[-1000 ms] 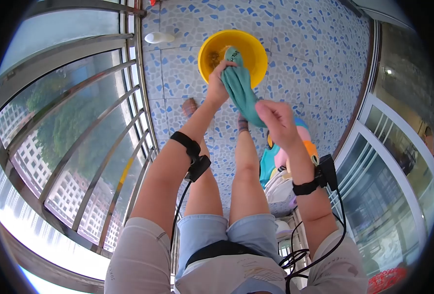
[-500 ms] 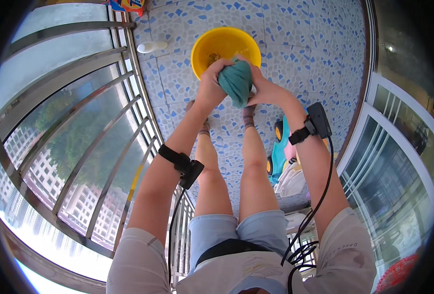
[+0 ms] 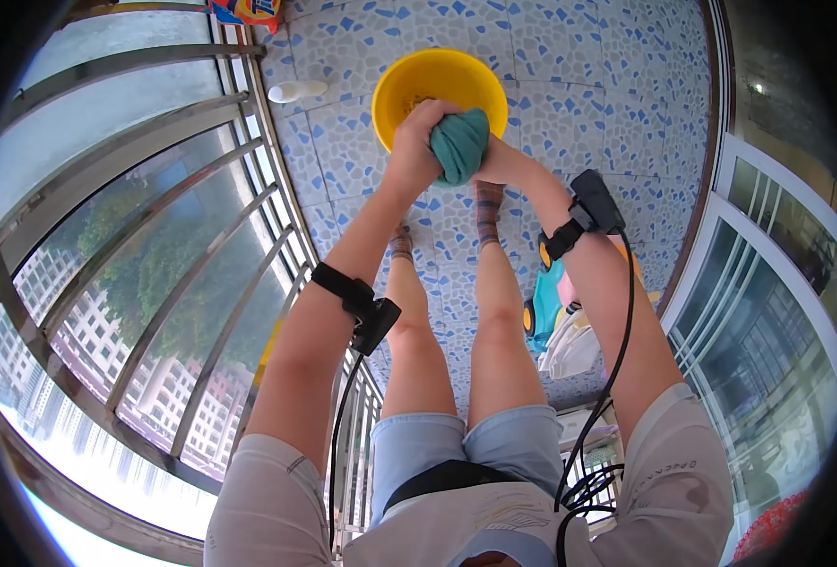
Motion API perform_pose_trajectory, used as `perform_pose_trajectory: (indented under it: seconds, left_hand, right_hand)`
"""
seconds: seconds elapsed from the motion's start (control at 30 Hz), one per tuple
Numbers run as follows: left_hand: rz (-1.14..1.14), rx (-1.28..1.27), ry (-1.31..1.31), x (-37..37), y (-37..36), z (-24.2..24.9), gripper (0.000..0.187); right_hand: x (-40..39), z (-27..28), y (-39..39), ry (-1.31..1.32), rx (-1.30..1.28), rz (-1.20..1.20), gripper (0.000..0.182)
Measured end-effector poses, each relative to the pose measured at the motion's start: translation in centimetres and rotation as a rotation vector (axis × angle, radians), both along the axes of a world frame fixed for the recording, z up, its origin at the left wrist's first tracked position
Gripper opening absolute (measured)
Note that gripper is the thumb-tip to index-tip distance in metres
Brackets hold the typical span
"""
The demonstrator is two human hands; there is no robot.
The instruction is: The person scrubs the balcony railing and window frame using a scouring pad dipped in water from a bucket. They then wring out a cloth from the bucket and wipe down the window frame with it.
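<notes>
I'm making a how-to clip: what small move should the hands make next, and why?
Probably a gentle squeeze of the cloth: the left hand grips it bunched, the right hand is against it, and in view it overlaps the basin, so any drips might land inside.

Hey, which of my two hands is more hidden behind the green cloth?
Your right hand: its front part is out of sight behind the green cloth, while your left hand shows mostly uncovered at the cloth's left edge.
</notes>
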State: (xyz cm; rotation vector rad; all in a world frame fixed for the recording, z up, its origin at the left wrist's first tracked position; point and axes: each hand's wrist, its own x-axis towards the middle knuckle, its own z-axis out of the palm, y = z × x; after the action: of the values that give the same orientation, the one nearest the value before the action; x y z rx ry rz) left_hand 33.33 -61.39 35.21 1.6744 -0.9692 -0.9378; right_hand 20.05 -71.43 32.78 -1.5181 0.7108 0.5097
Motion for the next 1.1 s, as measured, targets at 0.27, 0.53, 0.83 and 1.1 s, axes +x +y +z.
perform_pose_trajectory:
  seconds: [0.27,0.53,0.83,1.1]
  left_hand:
    - [-0.391,0.048,-0.291,2.0,1.1,0.5,0.055]
    - [-0.404,0.230,-0.077,3.8,2.7,0.9,0.084]
    - [0.428,0.555,1.420,5.9,4.3,0.2,0.080]
    - [0.026,0.629,1.586,3.3,4.5,0.2,0.070]
  right_hand:
    - [-0.1,-3.6,3.8,-0.284,-0.272,-0.441,0.053]
    - [1.6,-2.9,3.5,-0.515,-0.535,-0.488,0.036]
    - [1.7,0.1,1.0,-0.463,-0.807,-0.316,0.033]
    - [1.2,1.5,0.9,-0.568,-0.997,0.059,0.033]
